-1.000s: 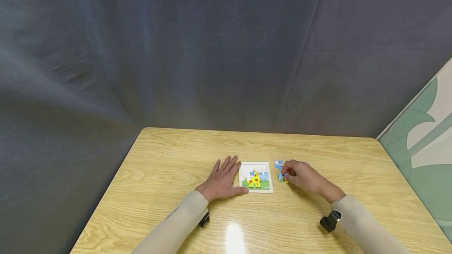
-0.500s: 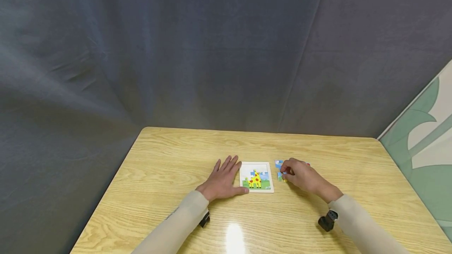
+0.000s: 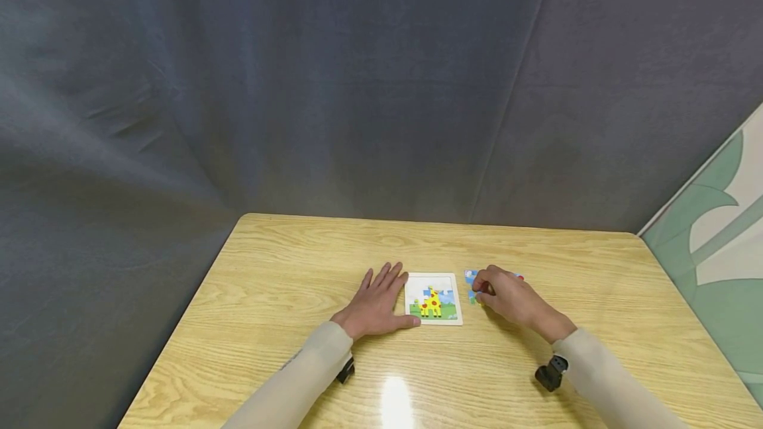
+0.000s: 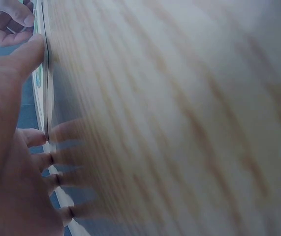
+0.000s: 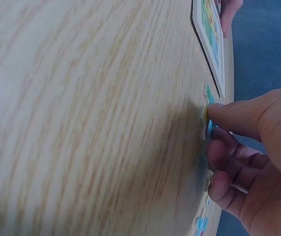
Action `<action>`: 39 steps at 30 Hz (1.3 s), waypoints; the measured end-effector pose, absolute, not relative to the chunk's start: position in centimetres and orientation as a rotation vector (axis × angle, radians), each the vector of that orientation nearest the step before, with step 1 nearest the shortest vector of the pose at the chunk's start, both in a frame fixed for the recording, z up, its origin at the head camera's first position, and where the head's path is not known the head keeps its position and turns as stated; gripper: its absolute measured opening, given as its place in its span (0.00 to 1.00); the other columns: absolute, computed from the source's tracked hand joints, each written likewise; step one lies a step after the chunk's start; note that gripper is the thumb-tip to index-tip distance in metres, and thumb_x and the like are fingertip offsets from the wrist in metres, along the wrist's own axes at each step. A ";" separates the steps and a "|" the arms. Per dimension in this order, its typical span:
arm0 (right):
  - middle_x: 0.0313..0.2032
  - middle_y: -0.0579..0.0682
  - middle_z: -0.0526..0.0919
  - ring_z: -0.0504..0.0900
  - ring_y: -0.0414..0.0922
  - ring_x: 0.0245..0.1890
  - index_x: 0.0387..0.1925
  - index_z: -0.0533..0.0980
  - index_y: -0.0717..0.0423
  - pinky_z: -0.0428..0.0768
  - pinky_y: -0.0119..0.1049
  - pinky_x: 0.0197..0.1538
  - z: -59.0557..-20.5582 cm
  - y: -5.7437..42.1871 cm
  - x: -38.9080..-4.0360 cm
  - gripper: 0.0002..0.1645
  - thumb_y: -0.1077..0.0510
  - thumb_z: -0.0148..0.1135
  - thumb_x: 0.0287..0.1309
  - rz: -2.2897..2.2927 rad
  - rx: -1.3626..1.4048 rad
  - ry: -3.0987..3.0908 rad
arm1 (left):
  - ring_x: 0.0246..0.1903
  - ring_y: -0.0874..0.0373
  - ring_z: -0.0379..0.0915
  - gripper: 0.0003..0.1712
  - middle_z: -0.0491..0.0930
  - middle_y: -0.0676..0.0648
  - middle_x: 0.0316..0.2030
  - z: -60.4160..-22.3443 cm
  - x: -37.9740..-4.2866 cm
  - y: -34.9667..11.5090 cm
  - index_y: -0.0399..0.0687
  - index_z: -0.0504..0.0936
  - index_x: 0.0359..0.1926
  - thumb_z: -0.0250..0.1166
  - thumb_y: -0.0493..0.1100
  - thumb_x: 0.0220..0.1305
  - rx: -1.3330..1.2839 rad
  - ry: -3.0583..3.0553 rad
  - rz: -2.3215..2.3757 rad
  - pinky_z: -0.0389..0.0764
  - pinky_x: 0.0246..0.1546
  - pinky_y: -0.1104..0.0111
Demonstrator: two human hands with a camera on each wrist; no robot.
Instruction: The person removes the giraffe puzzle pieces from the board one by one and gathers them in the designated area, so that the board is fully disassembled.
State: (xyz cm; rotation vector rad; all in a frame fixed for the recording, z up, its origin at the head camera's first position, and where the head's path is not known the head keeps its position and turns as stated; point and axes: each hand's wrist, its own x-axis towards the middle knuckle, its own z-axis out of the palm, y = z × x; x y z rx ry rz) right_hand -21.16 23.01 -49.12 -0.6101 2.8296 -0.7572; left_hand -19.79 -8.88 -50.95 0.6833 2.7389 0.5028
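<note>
A square white-framed jigsaw tray (image 3: pixel 458 310) with a partly filled giraffe picture lies mid-table. My left hand (image 3: pixel 374 308) rests with fingers spread at its left side, the thumb on the lower left corner and a fingertip at the upper left one. To the tray's right, my right hand (image 3: pixel 511 293) pinches a blue, green and yellow puzzle piece (image 5: pixel 204 116) between thumb and fingers, low at the table top. The hand covers much of that piece. Just behind it lies a blue and white puzzle piece (image 3: pixel 469 275).
More loose puzzle pieces (image 5: pixel 201 225) lie beyond the right hand, partly hidden by it; one with red shows past the knuckles. The wooden table (image 3: pixel 286 263) ends at a dark grey curtain (image 3: pixel 369 118). A green and white patterned panel (image 3: pixel 715 250) stands at the right.
My right hand has shifted slightly left and away from me, and the piece under its fingertips has slid a little the same way. The left hand stays in place.
</note>
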 end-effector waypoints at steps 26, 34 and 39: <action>0.36 0.45 0.80 0.73 0.38 0.32 0.45 0.84 0.56 0.74 0.30 0.36 -48.8 17.8 -22.2 0.06 0.63 0.70 0.68 -0.847 -0.789 2.685 | 0.88 0.48 0.34 0.59 0.40 0.48 0.88 -50.8 -19.8 -8.7 0.52 0.52 0.87 0.58 0.79 0.69 0.668 2.747 0.461 0.41 0.87 0.43; 0.37 0.46 0.80 0.73 0.39 0.34 0.46 0.83 0.55 0.74 0.31 0.37 -48.4 16.4 -22.1 0.11 0.58 0.75 0.65 -0.758 -0.755 2.647 | 0.88 0.49 0.33 0.59 0.40 0.49 0.88 -50.7 -19.7 -8.7 0.52 0.52 0.87 0.58 0.79 0.69 0.671 2.738 0.454 0.41 0.87 0.43; 0.36 0.46 0.79 0.73 0.41 0.33 0.47 0.81 0.56 0.73 0.34 0.37 -47.7 15.7 -22.0 0.15 0.56 0.77 0.63 -0.733 -0.660 2.602 | 0.88 0.49 0.34 0.59 0.40 0.48 0.88 -50.7 -19.7 -8.7 0.52 0.52 0.87 0.58 0.79 0.69 0.672 2.741 0.448 0.41 0.87 0.43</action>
